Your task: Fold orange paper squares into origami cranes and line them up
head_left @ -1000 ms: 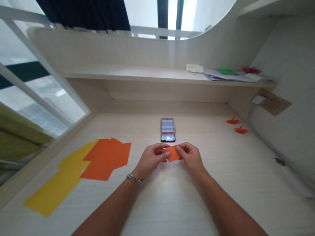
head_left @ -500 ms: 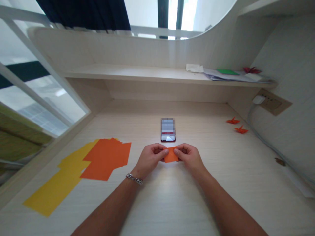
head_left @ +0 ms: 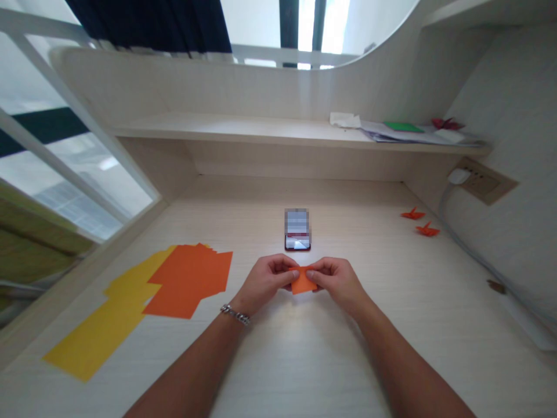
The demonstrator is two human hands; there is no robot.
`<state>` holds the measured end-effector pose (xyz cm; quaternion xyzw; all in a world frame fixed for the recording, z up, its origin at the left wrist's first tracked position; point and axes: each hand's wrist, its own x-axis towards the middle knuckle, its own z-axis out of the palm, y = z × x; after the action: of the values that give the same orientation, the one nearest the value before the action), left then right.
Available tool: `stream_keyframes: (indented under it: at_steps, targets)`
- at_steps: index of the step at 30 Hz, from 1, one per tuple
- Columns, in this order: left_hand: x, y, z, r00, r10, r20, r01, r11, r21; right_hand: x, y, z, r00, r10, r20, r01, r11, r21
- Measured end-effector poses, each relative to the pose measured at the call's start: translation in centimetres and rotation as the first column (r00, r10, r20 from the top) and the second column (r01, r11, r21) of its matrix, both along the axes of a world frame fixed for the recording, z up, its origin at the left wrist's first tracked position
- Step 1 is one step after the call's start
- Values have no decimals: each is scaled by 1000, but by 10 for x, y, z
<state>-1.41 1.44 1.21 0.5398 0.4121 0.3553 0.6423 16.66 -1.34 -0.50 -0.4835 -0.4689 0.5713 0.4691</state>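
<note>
A small piece of orange paper (head_left: 303, 281) is pinched between both hands just above the pale wood desk (head_left: 348, 348), its lower end narrowing to a point. My left hand (head_left: 265, 283) holds its left edge between thumb and fingers, and a metal chain bracelet (head_left: 235, 314) circles that wrist. My right hand (head_left: 337, 283) grips the right edge. Part of the paper is hidden behind my fingers, so its folds cannot be made out.
A phone (head_left: 297, 244) lies beyond my hands, partly blurred. Left of them lie loose orange sheets (head_left: 187, 281) over yellow sheets (head_left: 102, 331). Two orange paper cranes (head_left: 420, 222) stand at right, below a wall socket (head_left: 483, 183). A shelf (head_left: 217, 126) runs behind.
The orange paper has changed from a wider tilted rectangle to a narrower shape pointing down. My hands have drawn closer around it, and the scene has shifted only slightly.
</note>
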Motion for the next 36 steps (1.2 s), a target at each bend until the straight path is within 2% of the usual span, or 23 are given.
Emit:
stream_keyframes:
  at_steps: [6,10,15,22,25,36]
  targets:
    - [-3,1,3,1000,-5,8,5,999,42,-2,-2,3,998,27,-57,-28,1000,-8]
    - [-4,1,5,999,-43,-5,43,998,54,-3,-3,4,1000,-4,-18,4,1000,15]
    - [-4,0,6,999,-21,-31,23,996,81,-2,-4,7,999,21,-27,-21,1000,17]
    - [-7,2,3,1000,-22,1,22,998,65,-4,-6,12,994,-23,-105,18,999,-47]
    - [-8,2,3,1000,-24,-11,25,998,62,-5,-6,11,994,5,-113,-12,998,-61]
    - [-12,4,-1,998,-42,44,41,999,21,-5,-5,7,994,15,-107,-17,1000,-18]
